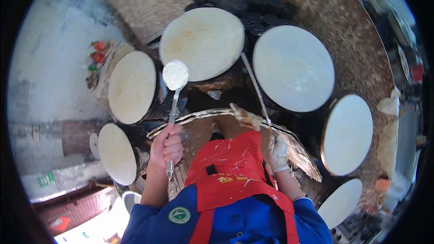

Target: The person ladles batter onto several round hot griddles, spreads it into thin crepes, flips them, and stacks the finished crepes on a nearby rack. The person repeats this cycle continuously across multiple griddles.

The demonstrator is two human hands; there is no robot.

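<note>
My bare left hand (166,145) is closed around the metal handle of a ladle (175,75). Its round bowl, filled with white batter, is held up over the gap between two round griddles. My right hand (278,151), in a white knit glove, grips the lower end of a long thin stick (255,84). The stick's far end reaches between the middle griddle (202,44) and the right griddle (293,68). Pale round layers cover both griddles; the middle one has light brown patches, while the right one looks whiter and glossy in places.
More pale-topped griddles stand around me: left (132,87), lower left (117,154), right (347,135) and lower right (340,203). A batter-crusted curved rim (200,114) runs before my red apron (230,166). Black briquettes (237,5) are stacked behind; bottles (97,54) stand far left.
</note>
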